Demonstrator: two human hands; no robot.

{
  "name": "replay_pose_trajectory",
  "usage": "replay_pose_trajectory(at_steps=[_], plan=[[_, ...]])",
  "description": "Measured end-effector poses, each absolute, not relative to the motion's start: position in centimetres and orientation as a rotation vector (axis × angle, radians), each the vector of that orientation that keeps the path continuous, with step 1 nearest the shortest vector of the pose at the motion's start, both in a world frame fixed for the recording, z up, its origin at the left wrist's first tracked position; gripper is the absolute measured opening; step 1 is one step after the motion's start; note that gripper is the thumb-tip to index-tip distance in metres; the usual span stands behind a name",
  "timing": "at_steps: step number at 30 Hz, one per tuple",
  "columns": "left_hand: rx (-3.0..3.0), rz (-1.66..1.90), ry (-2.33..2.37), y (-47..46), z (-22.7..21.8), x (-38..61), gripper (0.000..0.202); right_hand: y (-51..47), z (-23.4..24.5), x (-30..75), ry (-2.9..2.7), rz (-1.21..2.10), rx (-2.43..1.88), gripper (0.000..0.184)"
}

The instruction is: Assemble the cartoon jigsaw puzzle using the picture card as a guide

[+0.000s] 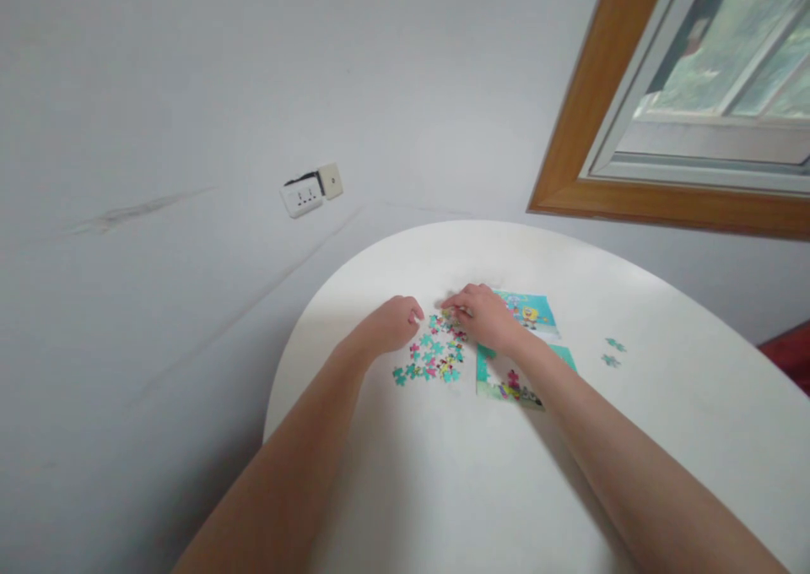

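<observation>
Loose jigsaw puzzle pieces, mostly teal with some pink and yellow, lie scattered between my hands. My left hand is at their left edge with its fingers curled in; whatever may be in them is hidden. Over the upper right of the pile, my right hand reaches with fingers apart, its fingertips touching the pieces. Under and beside my right wrist lies a teal puzzle board with a pink piece and colourful figures along its lower part. Behind it is a picture sheet with a yellow cartoon figure, partly covered by my hand.
A few teal pieces lie apart on the right of the round white table. The wall behind carries a power socket. A wood-framed window is at the upper right, and something red shows beyond the table's right edge.
</observation>
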State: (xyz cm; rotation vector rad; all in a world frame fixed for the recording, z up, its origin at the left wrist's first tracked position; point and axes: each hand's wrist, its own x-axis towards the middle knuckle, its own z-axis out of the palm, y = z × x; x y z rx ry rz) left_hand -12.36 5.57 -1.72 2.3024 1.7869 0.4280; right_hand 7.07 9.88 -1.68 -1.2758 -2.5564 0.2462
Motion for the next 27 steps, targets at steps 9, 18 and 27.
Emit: replay_pose_trajectory(at_steps=[9,18,27], plan=[[2.279,0.481,1.778,5.7,-2.5,-11.9,0.031,9.0,-1.7,6.7,-2.619,0.204,-1.297,0.027],[2.169,0.566,1.776,6.1,-2.7,-11.6,0.027,8.7,-1.6,6.5,-2.611,0.221,-1.333,0.027],[2.177,0.618,1.796,6.5,-3.5,-10.9,0.029,9.6,-0.3,7.4,-2.430,0.186,-1.437,0.026]])
